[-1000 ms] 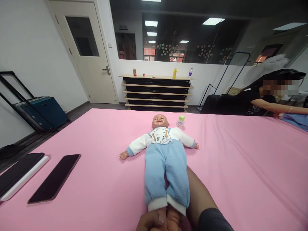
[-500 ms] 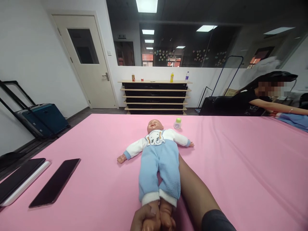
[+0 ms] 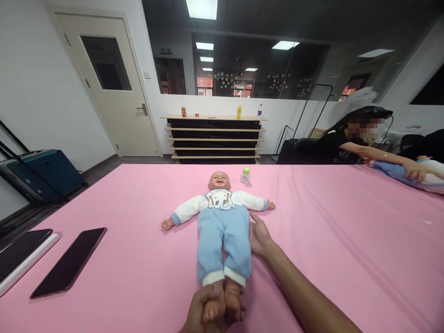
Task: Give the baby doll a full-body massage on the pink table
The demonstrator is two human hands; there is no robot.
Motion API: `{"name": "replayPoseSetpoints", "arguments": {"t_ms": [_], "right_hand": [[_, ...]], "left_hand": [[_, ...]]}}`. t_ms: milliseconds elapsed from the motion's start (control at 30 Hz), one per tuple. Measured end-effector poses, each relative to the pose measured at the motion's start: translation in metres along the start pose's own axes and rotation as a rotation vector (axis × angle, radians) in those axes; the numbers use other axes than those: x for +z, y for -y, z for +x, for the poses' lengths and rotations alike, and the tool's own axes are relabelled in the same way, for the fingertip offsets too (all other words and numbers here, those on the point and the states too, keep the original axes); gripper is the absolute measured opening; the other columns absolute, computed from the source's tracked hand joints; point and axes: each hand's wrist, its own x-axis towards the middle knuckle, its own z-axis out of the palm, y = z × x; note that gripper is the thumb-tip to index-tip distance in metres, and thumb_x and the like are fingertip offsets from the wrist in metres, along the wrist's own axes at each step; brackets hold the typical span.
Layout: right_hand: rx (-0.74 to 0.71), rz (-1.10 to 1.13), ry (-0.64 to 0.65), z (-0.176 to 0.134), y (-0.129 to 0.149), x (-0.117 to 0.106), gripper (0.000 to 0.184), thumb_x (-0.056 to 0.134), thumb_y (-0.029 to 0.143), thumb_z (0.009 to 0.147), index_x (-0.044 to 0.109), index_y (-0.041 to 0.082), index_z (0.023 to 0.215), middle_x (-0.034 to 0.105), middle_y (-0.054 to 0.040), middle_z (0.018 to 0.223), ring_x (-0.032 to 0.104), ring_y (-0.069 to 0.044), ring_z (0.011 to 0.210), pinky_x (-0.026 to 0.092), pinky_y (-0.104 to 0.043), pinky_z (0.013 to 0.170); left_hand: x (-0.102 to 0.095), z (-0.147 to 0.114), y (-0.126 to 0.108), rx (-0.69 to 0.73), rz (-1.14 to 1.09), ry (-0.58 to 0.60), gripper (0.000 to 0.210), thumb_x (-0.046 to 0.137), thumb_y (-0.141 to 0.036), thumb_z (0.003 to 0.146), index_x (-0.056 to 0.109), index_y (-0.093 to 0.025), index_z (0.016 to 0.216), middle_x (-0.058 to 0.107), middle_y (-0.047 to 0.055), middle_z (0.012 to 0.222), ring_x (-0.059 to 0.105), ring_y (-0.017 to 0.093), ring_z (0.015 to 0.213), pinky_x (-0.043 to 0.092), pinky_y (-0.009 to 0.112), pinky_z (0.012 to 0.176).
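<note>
A baby doll lies on its back on the pink sheet, arms spread, head at the far end. It wears light blue trousers and a white top with an elephant face. My left hand is closed around the doll's ankles from below, at the near edge of view. At the doll's right-hand hip in the picture, my right hand rests against the trousers, thumb and fingers loosely stretched. Some of its fingers are hidden by the doll. Behind the doll's shoulder stands a small clear bottle with a lime green cap.
A dark phone and another device on a white slab lie at the left. Across the sheet at far right, a person reaches toward another clothed doll. Shelving and a blue suitcase stand beyond the table.
My right hand, hidden under the doll before, has drawn back and shows beside its hip. The doll's body has settled flatter, its face now more upward. My left hand still holds the ankles.
</note>
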Motion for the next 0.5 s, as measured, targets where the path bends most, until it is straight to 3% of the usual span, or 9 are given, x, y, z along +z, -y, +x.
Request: {"name": "replayPoseSetpoints", "arguments": {"t_ms": [133,233,300,333,433,500], "right_hand": [[-0.034,-0.031,-0.008,-0.068,-0.052,0.000,0.045,0.055,0.053,0.086,0.065,0.013,0.104,0.072,-0.0114,0.091,0.068,-0.025,0.082,0.055,-0.038,0.076],[-0.199,-0.211,-0.109,-0.099,-0.077,0.005,0.051,0.072,0.039,0.075,0.057,0.016,0.118,0.071,-0.0081,0.095,0.067,-0.023,0.080,0.054,-0.033,0.070],[-0.246,-0.335,-0.143,-0.108,-0.079,0.007,0.059,0.073,0.035,0.074,0.050,0.018,0.125,0.070,-0.0047,0.085,0.065,-0.020,0.067,0.052,-0.032,0.061],[-0.227,-0.399,-0.139,-0.111,-0.076,0.007,0.060,0.071,0.036,0.075,0.047,0.018,0.128,0.068,-0.0020,0.074,0.062,-0.019,0.056,0.050,-0.031,0.054],[-0.193,-0.554,-0.117,-0.118,-0.064,0.006,0.065,0.064,0.035,0.077,0.043,0.019,0.136,0.059,0.0045,0.056,0.049,-0.017,0.038,0.042,-0.029,0.043],[-0.289,-0.613,-0.143,-0.122,-0.060,0.005,0.068,0.064,0.030,0.073,0.044,0.021,0.138,0.064,0.0014,0.065,0.056,-0.018,0.048,0.046,-0.031,0.048]], "left_hand": [[0.012,-0.001,0.011,0.133,-0.051,-0.023,0.024,0.060,-0.035,0.075,0.057,-0.014,0.062,0.061,0.007,0.062,0.061,0.020,0.068,0.048,0.042,0.091],[0.020,-0.003,0.017,0.222,0.063,-0.041,0.023,0.059,-0.029,0.078,0.055,-0.015,0.060,0.061,0.008,0.063,0.061,0.020,0.070,0.050,0.041,0.088],[0.022,-0.007,0.019,0.261,0.200,-0.096,0.012,0.060,-0.025,0.076,0.059,-0.012,0.075,0.064,0.008,0.073,0.063,0.020,0.074,0.051,0.038,0.083],[0.021,-0.010,0.018,0.295,0.276,-0.151,0.017,0.061,-0.023,0.075,0.060,-0.012,0.087,0.065,0.008,0.076,0.064,0.020,0.073,0.052,0.037,0.079],[0.015,-0.024,0.011,0.445,0.611,-0.363,0.058,0.062,-0.027,0.077,0.045,-0.015,0.131,0.066,0.004,0.082,0.064,0.020,0.070,0.052,0.035,0.073],[0.011,-0.035,0.003,0.529,0.888,-0.474,0.081,0.058,-0.034,0.083,0.018,-0.020,0.152,0.068,0.006,0.095,0.066,0.021,0.077,0.051,0.035,0.076]]}}
